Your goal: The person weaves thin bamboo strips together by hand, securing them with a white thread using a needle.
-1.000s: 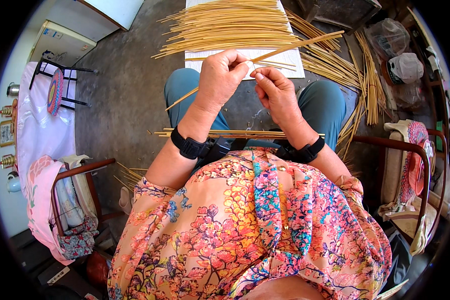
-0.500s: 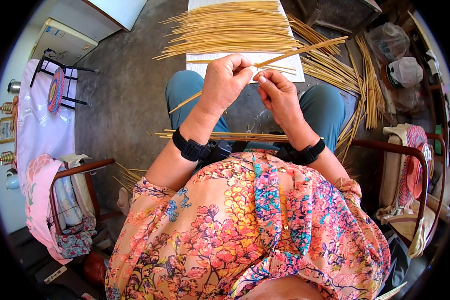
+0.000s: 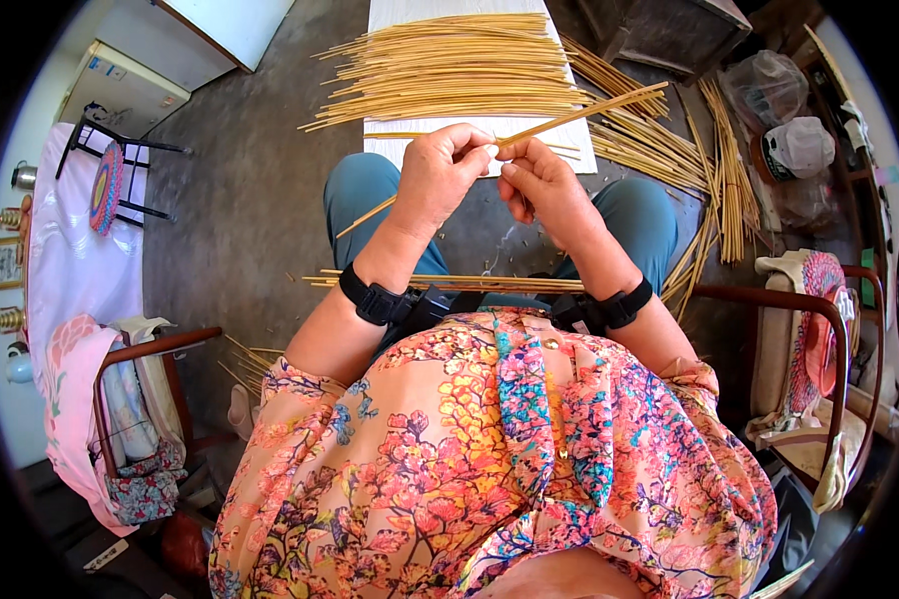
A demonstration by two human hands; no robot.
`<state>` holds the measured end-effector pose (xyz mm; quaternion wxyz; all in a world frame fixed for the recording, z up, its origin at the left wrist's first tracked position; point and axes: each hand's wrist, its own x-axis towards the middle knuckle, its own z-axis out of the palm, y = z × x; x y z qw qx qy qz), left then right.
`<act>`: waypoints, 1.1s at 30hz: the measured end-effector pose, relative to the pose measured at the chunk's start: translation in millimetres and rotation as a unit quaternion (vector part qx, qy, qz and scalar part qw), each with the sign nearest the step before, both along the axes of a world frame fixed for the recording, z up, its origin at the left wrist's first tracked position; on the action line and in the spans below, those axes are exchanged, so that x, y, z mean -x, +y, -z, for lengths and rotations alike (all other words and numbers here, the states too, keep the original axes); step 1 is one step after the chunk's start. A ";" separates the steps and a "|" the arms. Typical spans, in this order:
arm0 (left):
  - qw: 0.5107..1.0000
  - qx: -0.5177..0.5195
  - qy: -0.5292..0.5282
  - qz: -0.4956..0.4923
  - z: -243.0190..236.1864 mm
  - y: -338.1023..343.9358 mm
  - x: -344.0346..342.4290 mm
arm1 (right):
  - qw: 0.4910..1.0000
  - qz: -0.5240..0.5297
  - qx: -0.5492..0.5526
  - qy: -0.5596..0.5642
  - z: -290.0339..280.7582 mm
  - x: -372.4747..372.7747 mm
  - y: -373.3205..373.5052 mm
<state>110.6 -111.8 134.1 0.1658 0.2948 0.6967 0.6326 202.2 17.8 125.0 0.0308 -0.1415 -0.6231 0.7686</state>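
Note:
My left hand [image 3: 448, 175] is closed on a few long straw-coloured sticks [image 3: 609, 106] held at a slant, their lower ends sticking out below the hand toward the left. Close beside its thumb, my right hand [image 3: 539, 185] has thumb and index bent at the sticks, apparently pinching a thin end or strand too small to make out. More loose sticks [image 3: 360, 279] lie across my lap, beneath both wrists. Beyond my hands, a wide layer of similar sticks [image 3: 449, 70] rests on a white board [image 3: 400, 145].
Bundles of sticks [image 3: 729, 190] spread on the floor at the right, near plastic-bagged items [image 3: 799, 145]. A wooden armchair [image 3: 819, 309] stands right, another [image 3: 150, 344] left. A black stool [image 3: 130, 175] and white-covered table [image 3: 75, 270] are at the far left.
Both hands appear slightly lower in the picture, along with most of the surroundings. My right hand's fingers have shifted a little along the sticks beside my left thumb.

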 end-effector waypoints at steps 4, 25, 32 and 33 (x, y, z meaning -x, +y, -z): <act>1.000 0.002 0.009 0.008 1.5 0.1 -2.3 | 0.999 0.015 0.023 0.019 4.7 -0.5 -0.7; 0.935 0.086 0.340 -0.043 4.4 6.7 -3.1 | 0.778 0.047 -0.573 0.254 -22.3 11.8 33.3; 0.944 0.095 0.312 -0.046 16.0 6.1 -1.5 | 0.826 0.007 -0.522 0.212 -11.4 16.2 29.9; 0.948 0.097 0.300 -0.045 18.8 6.5 -2.5 | 0.792 0.005 -0.563 0.238 -11.0 17.9 29.2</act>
